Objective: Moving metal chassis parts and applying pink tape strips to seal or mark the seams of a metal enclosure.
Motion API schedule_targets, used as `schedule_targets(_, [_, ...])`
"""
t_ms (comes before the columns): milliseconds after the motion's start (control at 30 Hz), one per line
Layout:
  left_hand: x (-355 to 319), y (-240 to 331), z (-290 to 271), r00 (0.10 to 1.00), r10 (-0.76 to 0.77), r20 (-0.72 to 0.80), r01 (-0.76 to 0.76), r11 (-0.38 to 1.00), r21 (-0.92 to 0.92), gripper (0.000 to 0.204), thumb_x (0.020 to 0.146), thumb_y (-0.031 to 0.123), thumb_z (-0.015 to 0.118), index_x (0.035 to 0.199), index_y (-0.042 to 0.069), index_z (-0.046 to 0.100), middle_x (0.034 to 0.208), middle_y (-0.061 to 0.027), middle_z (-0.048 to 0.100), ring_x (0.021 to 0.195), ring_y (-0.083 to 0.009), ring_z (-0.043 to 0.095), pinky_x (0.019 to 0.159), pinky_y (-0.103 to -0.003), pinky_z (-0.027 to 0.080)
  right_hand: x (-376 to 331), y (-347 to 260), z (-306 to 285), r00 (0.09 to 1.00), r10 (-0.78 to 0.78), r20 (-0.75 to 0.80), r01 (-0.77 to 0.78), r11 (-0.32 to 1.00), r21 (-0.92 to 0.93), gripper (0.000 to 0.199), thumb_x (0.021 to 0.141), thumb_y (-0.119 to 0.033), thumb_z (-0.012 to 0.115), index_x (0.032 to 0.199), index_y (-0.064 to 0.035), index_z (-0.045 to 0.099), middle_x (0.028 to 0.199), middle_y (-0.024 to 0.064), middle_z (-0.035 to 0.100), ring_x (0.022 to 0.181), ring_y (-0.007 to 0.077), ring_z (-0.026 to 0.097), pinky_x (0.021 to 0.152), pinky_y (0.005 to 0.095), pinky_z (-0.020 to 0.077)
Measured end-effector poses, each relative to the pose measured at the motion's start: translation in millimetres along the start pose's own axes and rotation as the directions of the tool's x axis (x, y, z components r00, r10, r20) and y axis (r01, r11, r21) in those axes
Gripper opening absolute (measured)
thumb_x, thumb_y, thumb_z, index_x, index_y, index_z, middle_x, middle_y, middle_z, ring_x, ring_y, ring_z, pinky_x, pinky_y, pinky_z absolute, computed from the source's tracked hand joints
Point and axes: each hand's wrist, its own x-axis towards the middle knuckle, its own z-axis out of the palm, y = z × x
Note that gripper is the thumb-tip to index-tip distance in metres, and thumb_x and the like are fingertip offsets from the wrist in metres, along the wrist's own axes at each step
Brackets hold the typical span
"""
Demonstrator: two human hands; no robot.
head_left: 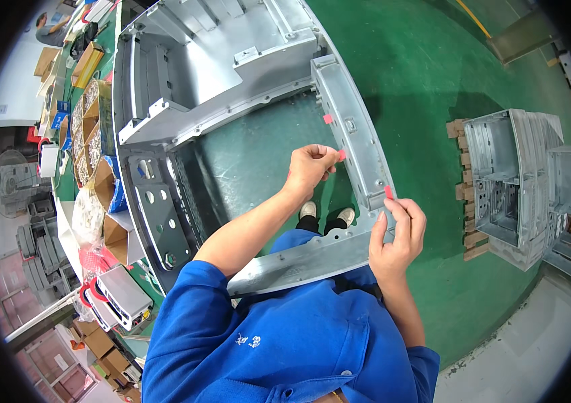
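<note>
A large grey sheet-metal cabinet frame stands in front of me, its middle opening showing the green floor. My left hand reaches over that opening, thumb and forefinger pinched on a small red tab at the right-hand rail. Higher on the same rail another red tab sticks out. At the rail's near right corner is my right hand, its thumb and forefinger apart. A red strip shows at that forefinger's tip; whether it clings to the finger or the metal, I cannot tell.
To the left, a green-topped bench holds a divided cardboard box of small parts, plastic bags and a white device. Other metal cabinets stand on a wooden pallet at right. A person sits far left.
</note>
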Motion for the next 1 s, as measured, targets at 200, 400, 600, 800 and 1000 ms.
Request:
schedule_targets(200, [0.7,0.8,1.0,1.000,0.010,-0.015,-0.010,1.000,0.001,0.005,0.074,0.005,0.061,0.073,0.000,0.059,0.067,-0.0037,0.059,0.052,-0.0055,0.047,0.043,-0.019,0.034,-0.3,0.1,0.6,1.000,0.005,0.000,-0.005,1.000,0.007,0.021,0.068,-0.001,0.058,0.089,-0.0024,0.057,0.090,0.0086,0.052,0.076,0.0235,0.050,0.062,0.0326,0.0413])
schedule_targets(400, [-0.1,4.3,-0.4,1.000,-0.009,-0.007,0.009,0.998,0.069,0.010,0.073,0.009,0.062,0.071,0.000,0.059,0.067,-0.0040,0.060,0.053,-0.0062,0.049,0.044,-0.020,0.037,-0.5,0.1,0.2,1.000,0.008,0.007,-0.008,1.000,-0.001,0.021,0.068,-0.001,0.058,0.089,-0.0025,0.057,0.090,0.0087,0.052,0.077,0.0239,0.051,0.063,0.0329,0.0417])
schedule_targets(600, [1.6,4.0,-1.2,1.000,-0.013,-0.014,0.014,0.997,0.076,0.010,0.073,0.009,0.062,0.070,0.000,0.059,0.064,-0.0031,0.058,0.052,-0.0066,0.049,0.044,-0.020,0.037,-0.4,-0.6,0.3,1.000,0.010,0.006,-0.010,1.000,0.003,0.022,0.067,-0.001,0.058,0.089,-0.0026,0.057,0.090,0.0088,0.052,0.077,0.0239,0.051,0.063,0.0329,0.0417])
schedule_targets(800, [2.2,3.9,-1.1,1.000,-0.009,-0.021,0.011,0.997,0.080,0.011,0.072,0.009,0.063,0.070,0.000,0.059,0.062,-0.0030,0.057,0.052,-0.0066,0.049,0.044,-0.020,0.037,-0.2,-0.8,-0.1,1.000,0.006,0.003,-0.006,1.000,0.001,0.022,0.067,-0.001,0.058,0.089,-0.0028,0.057,0.091,0.0084,0.052,0.076,0.0235,0.050,0.062,0.0325,0.0414])
schedule_targets(1000, [2.8,1.7,-0.1,0.999,-0.004,-0.039,0.006,0.999,0.051,0.011,0.072,0.009,0.063,0.069,0.000,0.058,0.062,-0.0031,0.057,0.051,-0.0066,0.049,0.043,-0.020,0.036,-0.5,-0.5,0.2,1.000,0.004,0.000,-0.004,1.000,0.006,0.022,0.068,-0.001,0.058,0.089,-0.0029,0.057,0.091,0.0081,0.052,0.075,0.0231,0.050,0.061,0.0320,0.0409])
